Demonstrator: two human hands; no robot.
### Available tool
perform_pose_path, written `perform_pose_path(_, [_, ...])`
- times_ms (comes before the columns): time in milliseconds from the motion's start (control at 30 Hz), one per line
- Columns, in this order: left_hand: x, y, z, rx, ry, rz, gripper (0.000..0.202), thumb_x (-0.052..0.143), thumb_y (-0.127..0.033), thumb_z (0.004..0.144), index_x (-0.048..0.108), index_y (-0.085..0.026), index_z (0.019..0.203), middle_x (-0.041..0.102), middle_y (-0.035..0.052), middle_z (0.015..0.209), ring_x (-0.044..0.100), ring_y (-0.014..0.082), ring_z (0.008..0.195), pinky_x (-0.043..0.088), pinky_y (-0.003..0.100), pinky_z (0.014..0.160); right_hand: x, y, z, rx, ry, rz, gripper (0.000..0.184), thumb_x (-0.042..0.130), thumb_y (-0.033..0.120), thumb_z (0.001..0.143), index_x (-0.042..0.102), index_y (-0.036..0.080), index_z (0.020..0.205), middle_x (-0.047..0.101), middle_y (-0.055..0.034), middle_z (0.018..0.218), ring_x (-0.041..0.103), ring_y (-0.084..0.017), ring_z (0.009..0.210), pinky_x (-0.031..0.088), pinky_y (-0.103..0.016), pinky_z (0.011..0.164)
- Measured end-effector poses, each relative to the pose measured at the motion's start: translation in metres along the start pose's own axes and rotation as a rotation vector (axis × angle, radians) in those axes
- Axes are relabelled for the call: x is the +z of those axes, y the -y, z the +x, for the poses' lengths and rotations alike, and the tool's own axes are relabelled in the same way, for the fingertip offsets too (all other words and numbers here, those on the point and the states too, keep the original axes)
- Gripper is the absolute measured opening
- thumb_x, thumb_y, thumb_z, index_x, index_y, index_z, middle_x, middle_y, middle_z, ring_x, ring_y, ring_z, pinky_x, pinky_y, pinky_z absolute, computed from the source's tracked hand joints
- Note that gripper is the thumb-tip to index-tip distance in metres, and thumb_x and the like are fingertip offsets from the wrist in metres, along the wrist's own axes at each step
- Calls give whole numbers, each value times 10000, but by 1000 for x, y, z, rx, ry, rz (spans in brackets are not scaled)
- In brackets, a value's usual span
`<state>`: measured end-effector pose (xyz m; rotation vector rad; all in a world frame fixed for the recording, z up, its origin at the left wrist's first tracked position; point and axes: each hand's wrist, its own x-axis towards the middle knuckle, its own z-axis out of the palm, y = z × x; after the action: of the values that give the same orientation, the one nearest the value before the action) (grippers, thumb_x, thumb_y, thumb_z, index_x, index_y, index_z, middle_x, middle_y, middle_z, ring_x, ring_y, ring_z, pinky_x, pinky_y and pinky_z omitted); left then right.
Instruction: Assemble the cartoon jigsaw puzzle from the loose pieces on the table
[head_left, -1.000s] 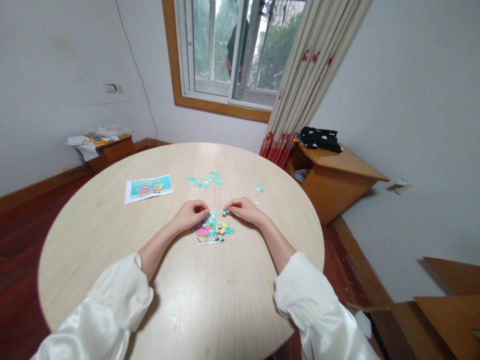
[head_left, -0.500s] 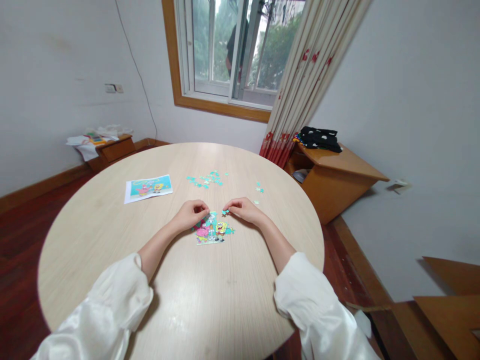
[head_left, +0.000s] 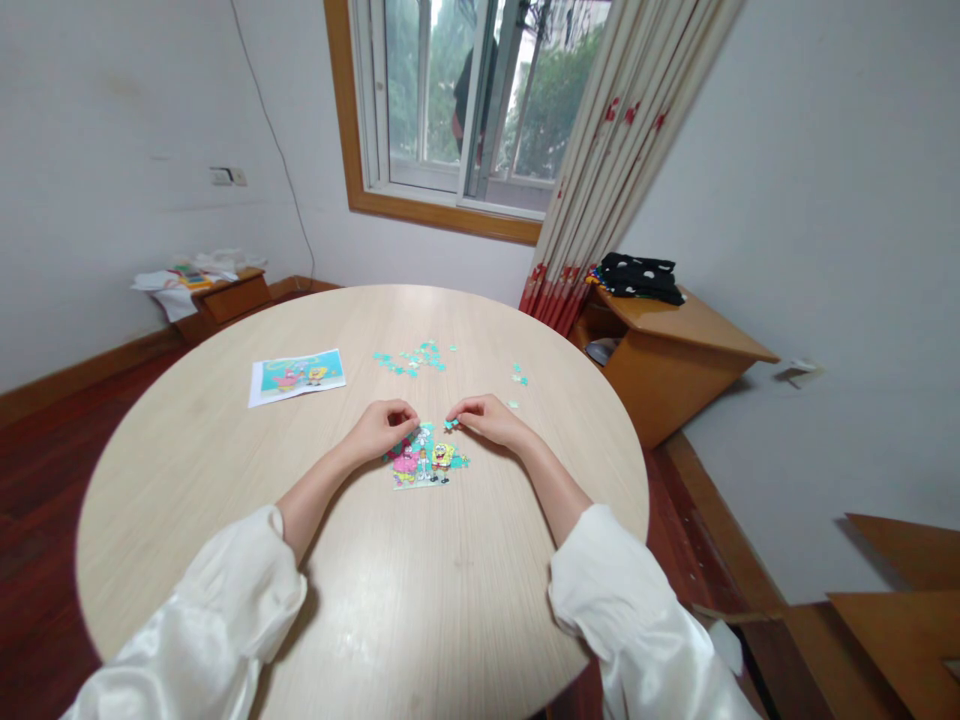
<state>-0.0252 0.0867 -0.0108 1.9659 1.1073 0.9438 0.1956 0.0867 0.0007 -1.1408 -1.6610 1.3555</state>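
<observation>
A partly assembled cartoon jigsaw puzzle [head_left: 424,462] lies on the round wooden table [head_left: 360,560] in front of me. My left hand [head_left: 384,428] rests curled at the puzzle's upper left edge, fingers pressed on it. My right hand [head_left: 484,418] pinches a small teal puzzle piece [head_left: 451,425] at the puzzle's upper right edge. Several loose teal pieces [head_left: 415,358] lie farther back on the table, and a few more pieces [head_left: 518,377] sit to the right.
A printed reference picture [head_left: 297,376] lies on the table to the left. A wooden cabinet [head_left: 675,360] with dark cloth stands to the right, near a curtain [head_left: 600,170]. A low stand with papers [head_left: 202,285] sits by the left wall.
</observation>
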Motion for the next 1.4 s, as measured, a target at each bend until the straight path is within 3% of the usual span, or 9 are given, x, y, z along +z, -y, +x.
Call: perform_pose_path(1400, [1, 0, 0, -9, 2, 5, 250, 561, -373, 693, 627, -135, 655, 615, 26, 610, 522, 134, 568, 404, 245, 548, 0, 1, 0, -5, 8, -15, 145, 543, 138, 665, 683, 132, 702, 682, -25, 678, 591, -112, 655, 458, -264, 707])
